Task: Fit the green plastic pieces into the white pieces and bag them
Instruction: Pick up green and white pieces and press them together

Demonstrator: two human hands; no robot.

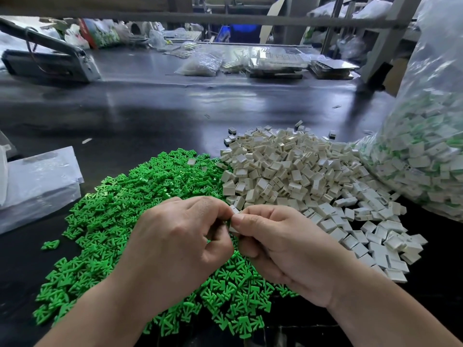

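Green plastic pieces (120,216), glossy, fan-ribbed, heaped at 7 o'clock on dark shiny table (175,108), laid within reach of left hand (175,241). Boxy off-white shells (300,176) heaped at 2 o'clock, beside right hand (288,249). One white piece (235,210) pinched at centre by curled fingertips of both hands, judged mid-fitting; green insert mostly hidden. Crinkly clear bag (426,151) of finished pieces stood at 3 o'clock, near for dropping in.

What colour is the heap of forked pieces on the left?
The heap is bright green; the head view shows it.

Black table (150,108): green pile (112,209), white pile (300,176), bag (426,146).
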